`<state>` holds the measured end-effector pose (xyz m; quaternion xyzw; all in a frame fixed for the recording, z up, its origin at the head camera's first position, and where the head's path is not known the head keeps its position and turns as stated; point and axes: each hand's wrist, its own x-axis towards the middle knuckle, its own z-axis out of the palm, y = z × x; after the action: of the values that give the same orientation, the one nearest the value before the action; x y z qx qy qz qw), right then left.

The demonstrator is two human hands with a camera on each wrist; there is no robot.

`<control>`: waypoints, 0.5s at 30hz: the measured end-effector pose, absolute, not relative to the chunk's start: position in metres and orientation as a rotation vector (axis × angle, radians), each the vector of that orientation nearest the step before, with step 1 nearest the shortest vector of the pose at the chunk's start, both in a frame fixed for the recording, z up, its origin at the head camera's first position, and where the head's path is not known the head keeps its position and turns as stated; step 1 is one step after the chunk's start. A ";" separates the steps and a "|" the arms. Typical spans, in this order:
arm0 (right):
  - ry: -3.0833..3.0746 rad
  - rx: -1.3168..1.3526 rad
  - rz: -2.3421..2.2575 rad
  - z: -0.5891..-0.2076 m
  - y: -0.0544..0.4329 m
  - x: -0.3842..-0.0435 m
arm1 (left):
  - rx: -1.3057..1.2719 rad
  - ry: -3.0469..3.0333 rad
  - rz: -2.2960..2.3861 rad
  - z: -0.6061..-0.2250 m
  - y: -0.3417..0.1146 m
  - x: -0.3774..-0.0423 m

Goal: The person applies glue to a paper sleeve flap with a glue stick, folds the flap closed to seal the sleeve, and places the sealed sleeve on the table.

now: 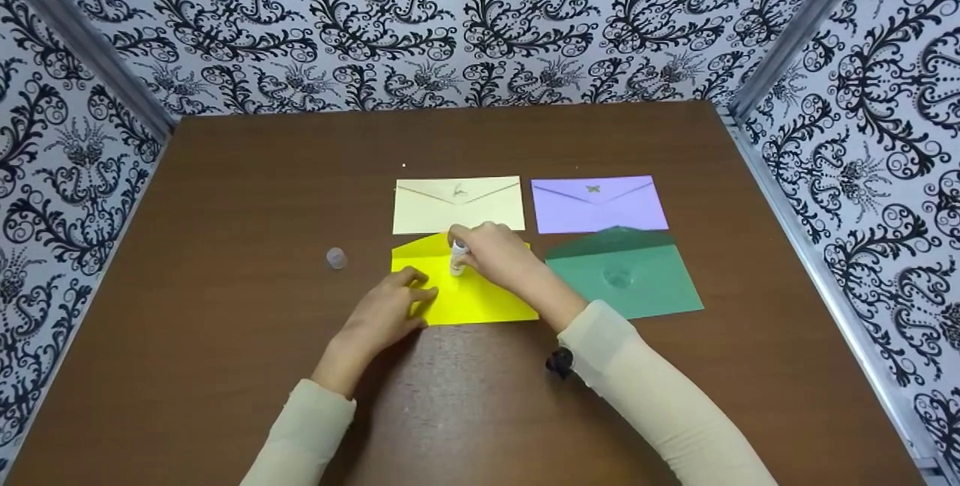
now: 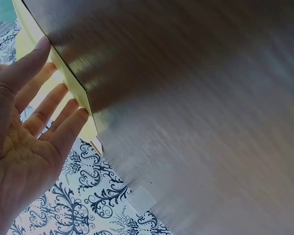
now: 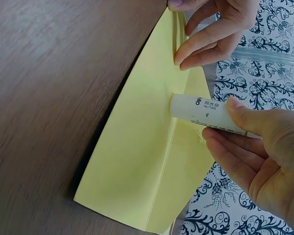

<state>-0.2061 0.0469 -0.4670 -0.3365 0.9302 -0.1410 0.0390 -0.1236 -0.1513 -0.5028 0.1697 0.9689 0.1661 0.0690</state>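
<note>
A yellow envelope [image 1: 480, 298] lies on the brown table with its flap folded up, away from the person. My right hand [image 1: 499, 253] grips a white glue stick [image 3: 205, 111] and holds its end down against the envelope near the flap's fold. At the envelope's left end, my left hand [image 1: 386, 310] rests with fingers spread, fingertips touching the paper. In the left wrist view those fingers [image 2: 63, 129] are nearly straight along the yellow edge. The glue stick's cap [image 1: 336, 258] stands apart on the table, left of the envelope.
Behind the yellow envelope lie a cream envelope [image 1: 420, 208] and a purple envelope [image 1: 600, 212], both with flaps down. A green envelope [image 1: 652, 280] with its flap up and a round wet-looking patch is at the right. Patterned panels [image 1: 480, 28] border the table.
</note>
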 end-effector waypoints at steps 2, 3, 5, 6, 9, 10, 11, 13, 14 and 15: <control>2.861 -1.028 -0.429 -0.466 0.049 -0.206 | 0.507 2.918 0.499 -0.504 -0.151 -0.124; 2.866 -1.024 -0.428 -0.466 0.050 -0.206 | 0.507 2.919 0.499 -0.504 -0.151 -0.124; 2.878 -1.023 -0.428 -0.466 0.053 -0.207 | 0.507 2.921 0.495 -0.505 -0.150 -0.125; 2.882 -1.023 -0.429 -0.466 0.054 -0.207 | 0.503 2.918 0.495 -0.506 -0.150 -0.125; 2.888 -1.015 -0.425 -0.466 0.058 -0.207 | 0.492 2.918 0.493 -0.506 -0.150 -0.125; 2.888 -1.011 -0.428 -0.466 0.059 -0.207 | 0.491 2.918 0.488 -0.506 -0.150 -0.125; 2.886 -1.005 -0.431 -0.465 0.060 -0.207 | 0.489 2.918 0.483 -0.505 -0.150 -0.125; 2.881 -0.998 -0.441 -0.465 0.062 -0.206 | 0.489 2.920 0.476 -0.505 -0.150 -0.125; 2.879 -0.994 -0.445 -0.464 0.063 -0.206 | 0.489 2.921 0.472 -0.505 -0.150 -0.125; 2.876 -0.991 -0.452 -0.464 0.064 -0.205 | 0.489 2.922 0.467 -0.505 -0.151 -0.125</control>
<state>-0.2052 0.0638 -0.4637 -0.3221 0.9347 -0.1468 0.0332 -0.1250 -0.1505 -0.5048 0.1626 0.9718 0.1554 0.0713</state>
